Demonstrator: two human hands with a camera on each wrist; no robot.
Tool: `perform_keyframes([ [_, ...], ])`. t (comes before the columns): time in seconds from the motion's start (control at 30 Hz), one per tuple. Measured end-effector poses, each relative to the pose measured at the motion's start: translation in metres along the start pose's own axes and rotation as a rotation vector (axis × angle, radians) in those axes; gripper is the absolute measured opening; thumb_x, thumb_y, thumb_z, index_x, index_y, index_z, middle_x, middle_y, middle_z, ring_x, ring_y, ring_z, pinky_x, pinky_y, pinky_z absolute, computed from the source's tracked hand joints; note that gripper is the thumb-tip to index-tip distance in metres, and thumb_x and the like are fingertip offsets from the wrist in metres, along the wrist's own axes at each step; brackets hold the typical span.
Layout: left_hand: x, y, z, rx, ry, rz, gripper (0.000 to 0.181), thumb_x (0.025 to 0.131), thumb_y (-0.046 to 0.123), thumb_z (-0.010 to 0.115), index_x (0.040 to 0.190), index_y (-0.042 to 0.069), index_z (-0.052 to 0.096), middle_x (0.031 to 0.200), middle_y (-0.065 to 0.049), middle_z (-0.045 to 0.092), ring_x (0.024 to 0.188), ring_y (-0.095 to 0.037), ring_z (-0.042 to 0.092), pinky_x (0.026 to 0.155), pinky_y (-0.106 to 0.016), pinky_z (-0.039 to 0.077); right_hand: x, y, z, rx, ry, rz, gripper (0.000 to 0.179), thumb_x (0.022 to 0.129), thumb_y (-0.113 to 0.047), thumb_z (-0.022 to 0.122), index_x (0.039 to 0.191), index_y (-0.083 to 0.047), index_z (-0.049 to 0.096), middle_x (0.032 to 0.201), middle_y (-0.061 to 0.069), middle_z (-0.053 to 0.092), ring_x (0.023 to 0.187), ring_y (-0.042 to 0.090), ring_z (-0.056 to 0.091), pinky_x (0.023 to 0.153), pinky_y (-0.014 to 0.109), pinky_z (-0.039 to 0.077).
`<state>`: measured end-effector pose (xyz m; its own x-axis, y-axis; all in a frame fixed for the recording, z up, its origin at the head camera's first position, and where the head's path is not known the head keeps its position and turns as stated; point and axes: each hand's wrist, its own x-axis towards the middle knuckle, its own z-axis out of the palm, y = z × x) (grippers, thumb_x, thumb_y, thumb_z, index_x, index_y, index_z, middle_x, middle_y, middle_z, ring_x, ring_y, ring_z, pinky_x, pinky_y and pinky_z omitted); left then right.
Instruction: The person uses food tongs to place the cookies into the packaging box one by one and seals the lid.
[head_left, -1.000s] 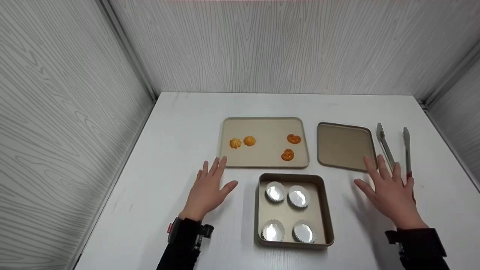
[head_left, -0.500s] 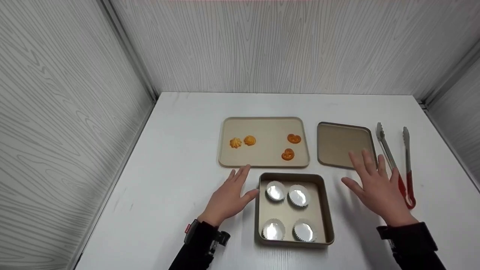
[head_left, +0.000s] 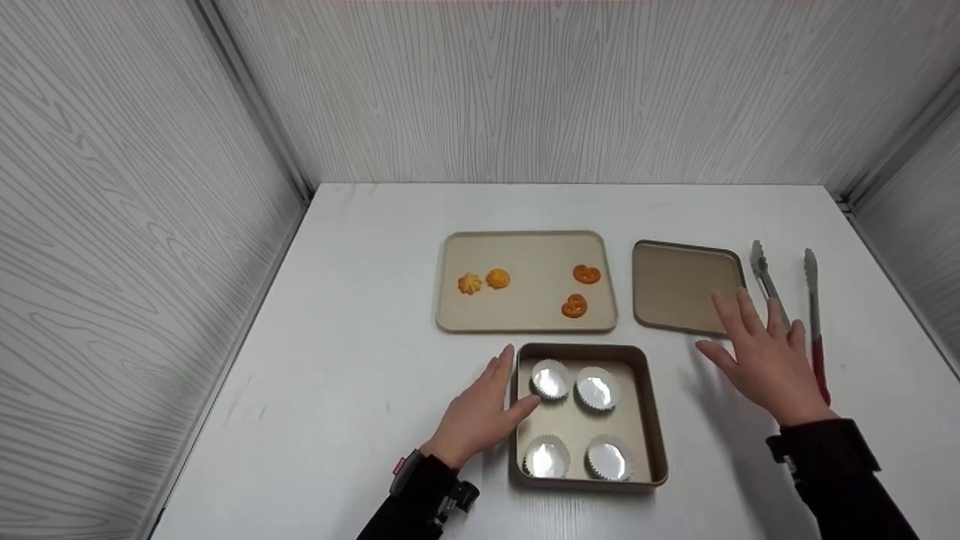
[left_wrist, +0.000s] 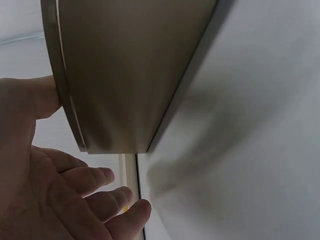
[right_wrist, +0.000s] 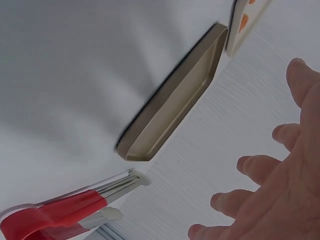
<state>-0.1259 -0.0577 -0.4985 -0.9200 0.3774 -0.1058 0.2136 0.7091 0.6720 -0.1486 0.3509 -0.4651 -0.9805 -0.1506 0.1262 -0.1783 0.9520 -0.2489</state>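
Note:
My left hand (head_left: 480,412) is at the left wall of a deep square baking pan (head_left: 654,420), its thumb reaching over the rim. The fingers stay straight outside the pan; in the left wrist view the thumb is by the rim (left_wrist: 65,75), but contact is hard to tell. Inside the pan stand several shiny fluted cups (head_left: 598,389). My right hand (head_left: 772,367) hovers with fingers spread between a small brown tray (head_left: 686,285) and a pair of red-handled tongs (head_left: 817,352). It holds nothing, and it covers part of the tongs in the head view.
Behind the pan lies a larger beige tray (head_left: 529,251). Two swirled cookies (head_left: 484,280) sit on its left and two pretzels (head_left: 580,291) on its right. Wood-grain panels (head_left: 525,90) enclose the white table (head_left: 337,337) at the back and sides.
My left hand has moved right and slightly nearer, up to the pan's left wall. My right hand shifted left, then slightly back to the right. The trays, pan and tongs have stayed put.

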Motion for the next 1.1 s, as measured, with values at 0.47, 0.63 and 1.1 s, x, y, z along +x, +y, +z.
perform_keyframes([
  [0.47,-0.002,0.010,0.027,-0.007,0.162,0.023,0.066,0.102,0.011,0.049,0.159,-0.006,0.022,0.158,-0.021,0.042,0.128,-0.034,0.058,0.102,-0.046,0.049,0.002,0.059,-0.002,0.053,-0.013,0.178,0.092,0.107,-0.052,0.043,0.159,0.010,-0.001,0.159,0.043,-0.002,0.142,0.067,-0.008,0.110,0.080,-0.004],
  [0.63,-0.003,0.013,0.032,0.007,0.230,0.056,0.062,0.100,0.002,0.047,0.156,-0.011,0.024,0.151,-0.026,0.048,0.120,-0.036,0.062,0.098,-0.047,0.051,0.001,0.075,0.002,0.147,-0.016,0.224,0.096,0.108,-0.050,0.040,0.154,0.017,-0.010,0.156,0.048,-0.009,0.142,0.066,-0.012,0.113,0.076,-0.003],
  [1.1,-0.005,0.016,0.035,0.000,0.283,0.053,0.062,0.097,-0.002,0.049,0.155,-0.012,0.029,0.145,-0.027,0.054,0.105,-0.037,0.067,0.090,-0.047,0.054,-0.009,0.086,0.014,0.162,-0.023,0.252,0.066,0.101,-0.008,0.051,0.140,0.028,0.013,0.125,0.054,0.034,0.111,0.071,0.038,0.093,0.076,0.036],
])
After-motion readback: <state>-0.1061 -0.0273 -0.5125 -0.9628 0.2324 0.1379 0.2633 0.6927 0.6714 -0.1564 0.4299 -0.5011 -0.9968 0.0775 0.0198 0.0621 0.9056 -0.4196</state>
